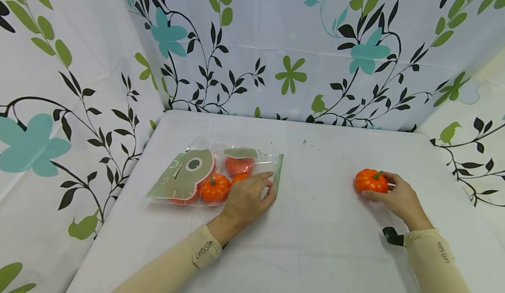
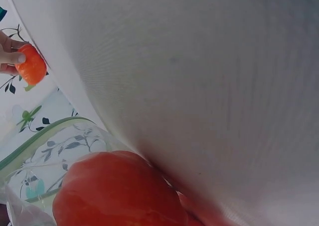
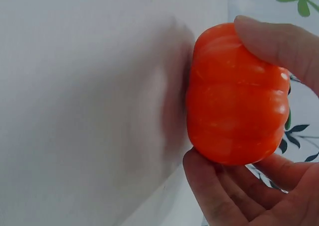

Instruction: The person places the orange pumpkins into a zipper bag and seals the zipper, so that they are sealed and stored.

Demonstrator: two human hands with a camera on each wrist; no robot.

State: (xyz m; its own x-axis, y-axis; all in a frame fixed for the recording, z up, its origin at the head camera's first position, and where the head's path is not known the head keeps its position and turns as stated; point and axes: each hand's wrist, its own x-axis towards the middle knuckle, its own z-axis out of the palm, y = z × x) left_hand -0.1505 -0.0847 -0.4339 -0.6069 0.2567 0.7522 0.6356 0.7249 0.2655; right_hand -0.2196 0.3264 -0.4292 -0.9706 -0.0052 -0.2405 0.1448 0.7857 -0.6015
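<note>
A clear zip bag (image 1: 183,170) with a green cartoon face lies on the left of the table. Inside are several orange-red pieces, one of them a small toy pumpkin (image 1: 215,188) with a green stem. My left hand (image 1: 246,199) is over the bag's right end and pinches its film near the green-edged mouth. Close up in the left wrist view, a red ribbed piece (image 2: 117,188) sits by that mouth. Off to the right, my right hand (image 1: 400,199) grips another orange toy pumpkin (image 1: 371,181), thumb on one side and fingers on the other, at the table surface.
A white cloth covers the table (image 1: 315,223). Behind it and at both sides hangs a curtain (image 1: 252,34) with leaves, flowers and birds. Small dark specks (image 1: 304,142) mark the cloth toward the back. Beige sleeves (image 1: 435,258) cover both forearms.
</note>
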